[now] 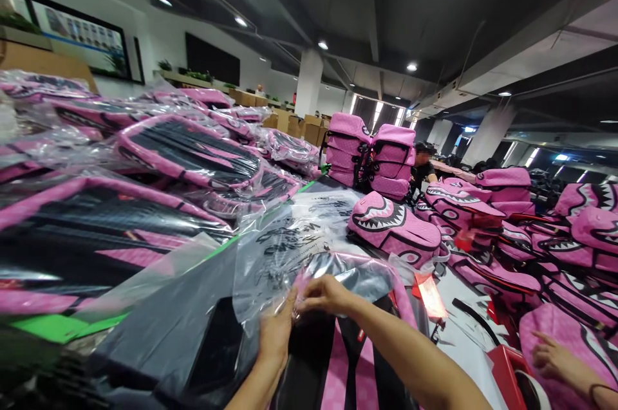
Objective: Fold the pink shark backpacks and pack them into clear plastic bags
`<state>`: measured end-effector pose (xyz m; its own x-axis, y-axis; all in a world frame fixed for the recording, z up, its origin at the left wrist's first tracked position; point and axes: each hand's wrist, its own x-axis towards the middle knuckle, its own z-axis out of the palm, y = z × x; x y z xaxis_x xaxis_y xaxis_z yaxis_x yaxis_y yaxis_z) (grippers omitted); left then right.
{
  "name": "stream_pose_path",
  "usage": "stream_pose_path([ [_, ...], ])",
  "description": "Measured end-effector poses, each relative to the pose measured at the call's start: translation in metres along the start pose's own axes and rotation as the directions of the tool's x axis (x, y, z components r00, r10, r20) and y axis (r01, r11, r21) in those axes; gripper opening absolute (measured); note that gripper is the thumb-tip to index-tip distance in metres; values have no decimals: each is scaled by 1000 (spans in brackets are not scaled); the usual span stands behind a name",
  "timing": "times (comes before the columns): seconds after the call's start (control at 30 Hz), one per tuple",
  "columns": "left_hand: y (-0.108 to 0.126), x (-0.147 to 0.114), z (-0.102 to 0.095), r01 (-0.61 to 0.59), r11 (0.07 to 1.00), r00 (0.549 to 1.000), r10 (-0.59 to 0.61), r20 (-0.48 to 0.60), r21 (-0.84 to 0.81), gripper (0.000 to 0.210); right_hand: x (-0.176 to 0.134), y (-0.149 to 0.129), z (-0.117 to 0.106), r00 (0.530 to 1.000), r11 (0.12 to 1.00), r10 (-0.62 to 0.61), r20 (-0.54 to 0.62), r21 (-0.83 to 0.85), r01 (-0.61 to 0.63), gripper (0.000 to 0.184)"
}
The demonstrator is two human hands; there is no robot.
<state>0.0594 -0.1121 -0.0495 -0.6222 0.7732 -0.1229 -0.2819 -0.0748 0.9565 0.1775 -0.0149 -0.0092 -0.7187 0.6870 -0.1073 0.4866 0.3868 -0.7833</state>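
Note:
A pink and black backpack (333, 358) lies in front of me with its black side up. Clear plastic bag (277, 249) film with black lettering covers its far end. My left hand (276, 333) is closed at the bag's edge on the backpack's left side, slightly blurred. Close beside it, the fingers of my right hand (331, 296) pinch the same film, and my right forearm crosses over the backpack. The exact grip at the fingertips is partly hidden. A dark phone-like slab (217, 342) lies left of my left hand.
Bagged backpacks (188, 149) are heaped on the left. Unbagged shark-mouth backpacks (393, 226) lie ahead and to the right, near stacked pink bags (347, 146). Another person's hand (555, 355) touches a backpack at right. A red tape dispenser-like object (516, 374) sits nearby.

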Motion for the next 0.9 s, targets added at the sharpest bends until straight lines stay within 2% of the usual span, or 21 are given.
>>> stream_pose_path([
  [0.07, 0, 3, -14, 6, 997, 1000, -8, 25, 71, 73, 8, -7, -10, 995, 994, 84, -51, -60, -87, 28],
  [0.17, -2, -1, -44, -29, 945, 987, -24, 156, 327, 72, 19, -18, -27, 949, 970, 162, -270, -131, -203, 20],
  [0.2, -1, -7, -53, -82, 912, 987, 17, 161, 401, 69, 21, -22, -29, 925, 962, 169, -342, -147, -230, 21],
  [0.23, 1, -15, -60, -165, 871, 984, 116, 132, 463, 67, 22, -27, -28, 902, 952, 165, -399, -173, -251, 22],
  [0.27, 5, -23, -65, -274, 808, 959, 269, 88, 522, 67, 22, -33, -24, 883, 937, 153, -444, -218, -272, 21],
  [0.3, 10, -32, -66, -385, 716, 896, 442, 49, 583, 69, 21, -39, -18, 871, 916, 128, -474, -281, -287, 20],
  [0.33, 16, -40, -65, -483, 589, 796, 603, 45, 647, 70, 19, -45, -10, 867, 887, 88, -491, -357, -292, 20],
  [0.37, 23, -45, -61, -555, 437, 687, 721, 94, 708, 68, 17, -51, -2, 873, 853, 29, -487, -442, -276, 21],
  [0.4, 30, -46, -57, -591, 287, 599, 782, 172, 754, 64, 13, -56, 6, 887, 813, -49, -459, -534, -232, 23],
  [0.43, 37, -43, -53, -593, 167, 553, 795, 248, 787, 61, 9, -59, 13, 904, 765, -142, -404, -623, -159, 25],
  [0.47, 43, -36, -51, -571, 85, 547, 781, 301, 817, 58, 5, -62, 19, 914, 709, -239, -329, -702, -68, 25],
  [0.5, 48, -27, -51, -534, 33, 572, 750, 332, 845, 55, 0, -62, 21, 915, 635, -329, -234, -772, 31, 22],
  [0.57, 51, -5, -59, -446, -18, 667, 660, 346, 895, 46, -10, -58, 20, 901, 475, -431, -50, -862, 179, 17],
  [0.6, 50, 4, -67, -413, -35, 711, 612, 346, 910, 43, -15, -54, 15, 901, 422, -434, 1, -883, 205, 19],
  [0.63, 48, 12, -75, -393, -49, 743, 572, 348, 918, 43, -19, -48, 9, 912, 410, -410, 10, -891, 194, 22],
  [0.7, 40, 19, -93, -355, -35, 788, 527, 319, 934, 46, -29, -33, -11, 950, 526, -284, -132, -850, 39, 23],
  [0.73, 36, 20, -102, -337, 3, 806, 518, 287, 942, 46, -34, -24, -24, 950, 606, -193, -246, -791, -82, 21],
  [0.77, 31, 20, -110, -330, 65, 822, 510, 253, 942, 45, -40, -14, -38, 928, 673, -100, -358, -711, -202, 19],
  [0.83, 23, 21, -122, -286, 259, 870, 475, 136, 922, 41, -53, 8, -69, 839, 744, 50, -541, -540, -393, 18],
  [0.9, 16, 24, -126, -161, 503, 946, 323, -12, 849, 35, -67, 28, -100, 735, 764, 137, -664, -401, -505, 20],
])
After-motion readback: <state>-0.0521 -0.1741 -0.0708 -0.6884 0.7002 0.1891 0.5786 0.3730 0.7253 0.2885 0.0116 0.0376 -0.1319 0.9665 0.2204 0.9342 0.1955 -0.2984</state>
